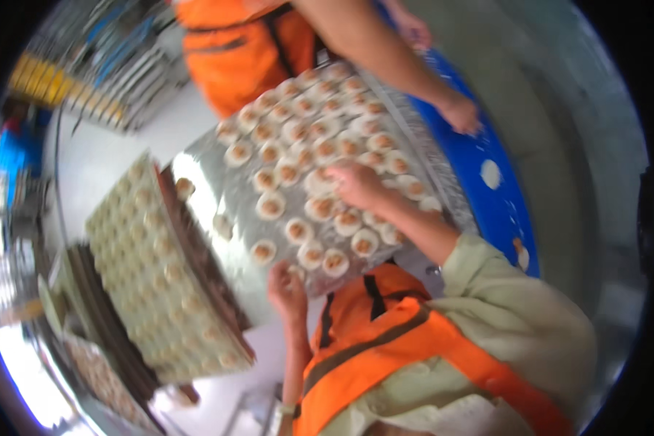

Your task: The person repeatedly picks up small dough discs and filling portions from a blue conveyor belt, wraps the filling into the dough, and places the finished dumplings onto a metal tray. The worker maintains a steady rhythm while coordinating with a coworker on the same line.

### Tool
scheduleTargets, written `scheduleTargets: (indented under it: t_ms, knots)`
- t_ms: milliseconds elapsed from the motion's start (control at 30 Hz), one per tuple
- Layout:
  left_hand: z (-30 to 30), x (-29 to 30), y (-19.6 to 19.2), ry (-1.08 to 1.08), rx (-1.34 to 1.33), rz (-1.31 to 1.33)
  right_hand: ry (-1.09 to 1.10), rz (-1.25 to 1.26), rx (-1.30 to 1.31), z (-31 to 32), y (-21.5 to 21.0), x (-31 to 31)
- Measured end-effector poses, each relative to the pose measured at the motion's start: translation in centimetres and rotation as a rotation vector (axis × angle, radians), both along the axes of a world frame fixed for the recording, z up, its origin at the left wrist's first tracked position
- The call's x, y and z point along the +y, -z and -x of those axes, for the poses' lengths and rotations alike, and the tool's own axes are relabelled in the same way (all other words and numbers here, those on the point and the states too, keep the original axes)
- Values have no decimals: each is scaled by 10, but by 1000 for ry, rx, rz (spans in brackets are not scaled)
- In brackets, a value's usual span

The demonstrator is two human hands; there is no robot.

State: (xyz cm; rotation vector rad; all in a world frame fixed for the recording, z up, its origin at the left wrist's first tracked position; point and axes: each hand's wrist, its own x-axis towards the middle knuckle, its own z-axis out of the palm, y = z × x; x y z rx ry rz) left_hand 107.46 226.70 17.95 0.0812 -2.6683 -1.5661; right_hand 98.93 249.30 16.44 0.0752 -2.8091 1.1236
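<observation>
Flat white dough rounds (271, 205), most topped with a lump of brown filling, lie in loose rows over a metal worktable (243, 218). My right hand (356, 184) reaches over the middle of them. Its fingers are pinched together at the edge of a dough round (320, 184), though blur softens the contact. Down at the near edge, my left hand (288, 291) is closed, fingers curled in, beside a partly hidden dough round (296, 273). Whatever its fingers may hold is out of sight.
A blue conveyor belt (498, 211) with a few dough pieces runs along the right. Left stands a pale tray (152, 269) of small rounds on a stack. Across the table, a co-worker in an orange apron (247, 54) has a hand (461, 115) over the belt.
</observation>
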Motion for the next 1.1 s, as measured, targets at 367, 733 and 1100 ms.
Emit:
scheduleTargets:
  t_ms: [367, 733, 1100]
  knots:
    - [10, 17, -8, 274, 18, -5, 847, 81, -9, -146, -29, 182]
    - [-5, 149, -15, 597, -123, -91, 923, -176, -329, -48, 15, 277]
    - [-1, 277, -7, 499, -894, -765, 282, 638, -150, -154, -31, 205]
